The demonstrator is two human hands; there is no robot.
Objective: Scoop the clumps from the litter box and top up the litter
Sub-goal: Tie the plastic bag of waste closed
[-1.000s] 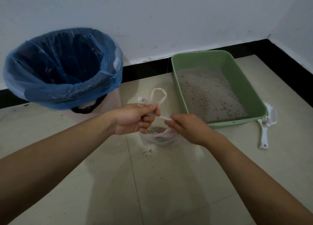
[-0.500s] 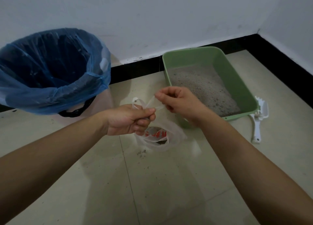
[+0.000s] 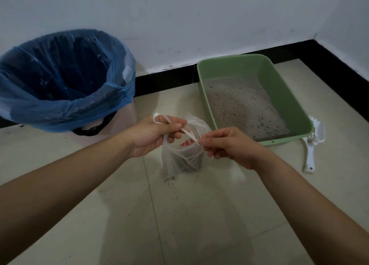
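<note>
Head view: at the centre of the frame my left hand (image 3: 151,136) curls round one handle loop of the thin white plastic bag (image 3: 179,154). My right hand (image 3: 229,146) pinches the other handle between thumb and fingertips. Dark clumps (image 3: 187,162) show through the bag's lower half. The green litter box (image 3: 285,105), holding grey litter (image 3: 239,109), sits right of centre by the wall. The white scoop (image 3: 309,156) lies on the floor just beside its near right corner. The blue-lined bin (image 3: 60,85) stands at upper left.
</note>
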